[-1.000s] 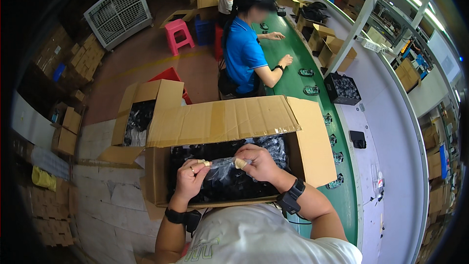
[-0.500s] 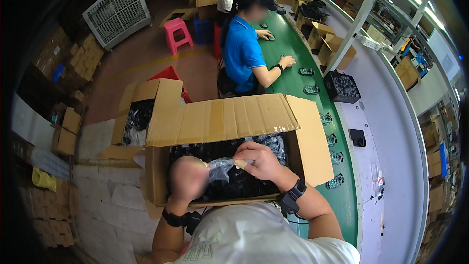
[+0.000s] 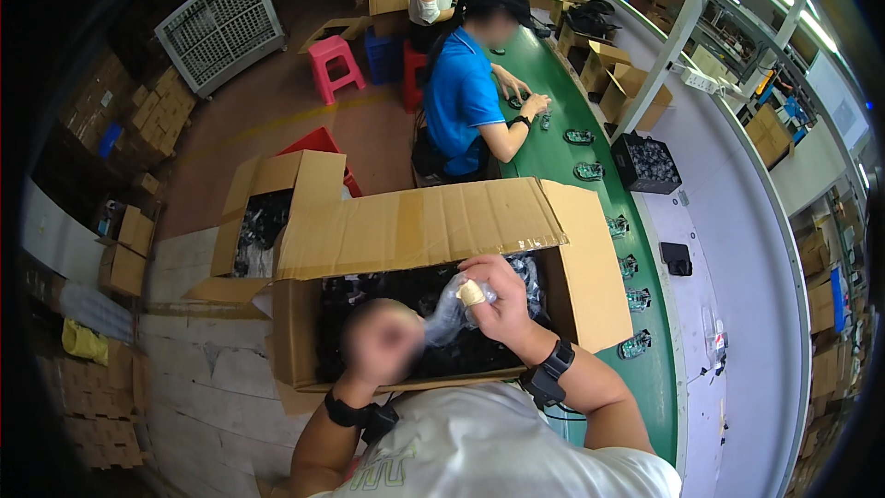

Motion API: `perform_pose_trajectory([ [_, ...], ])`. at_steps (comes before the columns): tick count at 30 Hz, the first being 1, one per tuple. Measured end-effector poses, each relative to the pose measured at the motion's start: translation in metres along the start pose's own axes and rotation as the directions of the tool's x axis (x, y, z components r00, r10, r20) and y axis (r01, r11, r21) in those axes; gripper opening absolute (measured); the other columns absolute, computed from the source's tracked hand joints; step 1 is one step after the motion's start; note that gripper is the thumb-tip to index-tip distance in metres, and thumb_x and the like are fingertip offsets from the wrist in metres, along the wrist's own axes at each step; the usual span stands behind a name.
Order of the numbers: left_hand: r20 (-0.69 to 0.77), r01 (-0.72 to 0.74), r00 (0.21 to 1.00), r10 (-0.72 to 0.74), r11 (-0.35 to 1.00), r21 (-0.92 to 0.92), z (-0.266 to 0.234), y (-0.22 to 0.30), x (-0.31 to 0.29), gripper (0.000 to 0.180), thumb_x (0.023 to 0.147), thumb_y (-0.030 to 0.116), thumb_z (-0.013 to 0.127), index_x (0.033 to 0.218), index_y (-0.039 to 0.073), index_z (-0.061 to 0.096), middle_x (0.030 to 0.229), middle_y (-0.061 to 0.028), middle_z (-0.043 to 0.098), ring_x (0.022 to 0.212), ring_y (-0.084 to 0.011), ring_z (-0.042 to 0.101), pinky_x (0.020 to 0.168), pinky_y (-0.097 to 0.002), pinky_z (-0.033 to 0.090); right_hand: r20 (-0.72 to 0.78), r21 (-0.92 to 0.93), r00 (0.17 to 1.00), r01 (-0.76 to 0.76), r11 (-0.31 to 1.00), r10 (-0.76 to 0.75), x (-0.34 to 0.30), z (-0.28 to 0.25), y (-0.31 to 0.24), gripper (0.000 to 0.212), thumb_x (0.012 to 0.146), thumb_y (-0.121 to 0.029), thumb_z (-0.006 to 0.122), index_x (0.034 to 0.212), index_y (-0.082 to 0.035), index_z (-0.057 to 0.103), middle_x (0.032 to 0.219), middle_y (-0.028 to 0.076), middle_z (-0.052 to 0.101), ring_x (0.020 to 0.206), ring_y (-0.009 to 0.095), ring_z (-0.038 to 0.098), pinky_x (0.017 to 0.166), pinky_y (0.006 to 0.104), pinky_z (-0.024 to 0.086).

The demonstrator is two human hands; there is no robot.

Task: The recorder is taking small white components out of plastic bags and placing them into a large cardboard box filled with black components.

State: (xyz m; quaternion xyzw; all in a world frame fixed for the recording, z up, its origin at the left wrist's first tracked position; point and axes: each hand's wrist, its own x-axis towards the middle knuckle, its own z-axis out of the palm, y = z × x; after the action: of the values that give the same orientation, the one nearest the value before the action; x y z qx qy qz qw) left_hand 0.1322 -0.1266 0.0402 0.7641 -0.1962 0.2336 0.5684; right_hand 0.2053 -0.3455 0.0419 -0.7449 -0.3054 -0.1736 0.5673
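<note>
The head view shows a clear plastic bag (image 3: 449, 312) gripped between the two hands above an open cardboard box (image 3: 415, 231). The right hand (image 3: 498, 300) is closed on the bag's upper end, a pale strip of tape or bandage being seen on one finger. The left hand (image 3: 381, 343) is blurred; it appears closed near the bag's lower end, though its grip cannot be told for certain. The bag is thin, crinkled and glossy, and what it contains cannot be made out. The box is judged to be still largely full: a heap of dark, shiny, bagged items (image 3: 433, 355) is seen inside it, so most of the work is taken to remain. The box walls are plain brown corrugated board, with flaps folded outward. To the right, small dark parts (image 3: 634, 344) are laid in a row along a smooth green conveyor belt (image 3: 562, 161), where another person in a blue shirt (image 3: 461, 101) is seated.
</note>
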Motion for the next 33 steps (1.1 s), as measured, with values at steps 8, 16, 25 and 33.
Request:
perform_pose_trajectory([
  [8, 0.279, 0.474, 0.881, -0.383, 0.730, -0.493, 0.058, -0.022, 0.005, 0.031, 0.094, 0.019, 0.076, 0.110, 0.002, 0.055, 0.103, -0.0054, 0.065, 0.093, -0.0093, 0.065, 0.081, -0.0271, 0.056, 0.145, 0.787, 0.937, -0.305, 0.537, 0.318, -0.015, 0.020, 0.007, 0.020, 0.104, -0.025, 0.057, 0.110, -0.008, 0.050, 0.127, 0.017, 0.061, 0.123, 0.031, 0.059, 0.102, 0.0433, 0.050],
  [16, 0.209, 0.527, 0.817, -0.537, 0.549, -0.649, 0.059, -0.016, 0.006, 0.028, 0.094, 0.012, 0.070, 0.119, 0.004, 0.059, 0.112, -0.0018, 0.063, 0.102, -0.0095, 0.060, 0.089, -0.0295, 0.051, 0.306, 0.731, 0.949, -0.281, 0.621, 0.069, -0.014, 0.019, 0.014, 0.041, 0.099, -0.028, 0.061, 0.132, -0.006, 0.050, 0.152, 0.022, 0.046, 0.149, 0.036, 0.032, 0.123, 0.0494, 0.019],
  [25, 0.202, 0.512, 0.850, -0.487, 0.854, -0.097, 0.048, -0.051, 0.009, 0.020, 0.088, 0.010, 0.069, 0.106, 0.006, 0.065, 0.089, -0.0085, 0.069, 0.087, -0.0151, 0.067, 0.073, -0.0343, 0.054, 0.469, -0.151, 0.860, 0.302, 0.941, -0.201, -0.003, 0.014, -0.030, 0.077, 0.081, -0.043, 0.081, 0.141, -0.006, 0.051, 0.148, 0.024, 0.048, 0.140, 0.046, 0.043, 0.115, 0.0605, 0.031],
  [33, 0.668, 0.831, 0.556, -0.494, 0.315, -0.459, 0.014, -0.048, 0.008, 0.037, 0.092, 0.026, 0.074, 0.117, 0.004, 0.060, 0.106, -0.0031, 0.066, 0.092, -0.0112, 0.065, 0.078, -0.0276, 0.054, 0.422, 0.018, 0.905, 0.046, 0.999, -0.050, -0.003, 0.001, 0.001, 0.051, 0.073, 0.000, 0.073, 0.123, -0.006, 0.061, 0.132, 0.024, 0.058, 0.119, 0.045, 0.060, 0.100, 0.0463, 0.052],
])
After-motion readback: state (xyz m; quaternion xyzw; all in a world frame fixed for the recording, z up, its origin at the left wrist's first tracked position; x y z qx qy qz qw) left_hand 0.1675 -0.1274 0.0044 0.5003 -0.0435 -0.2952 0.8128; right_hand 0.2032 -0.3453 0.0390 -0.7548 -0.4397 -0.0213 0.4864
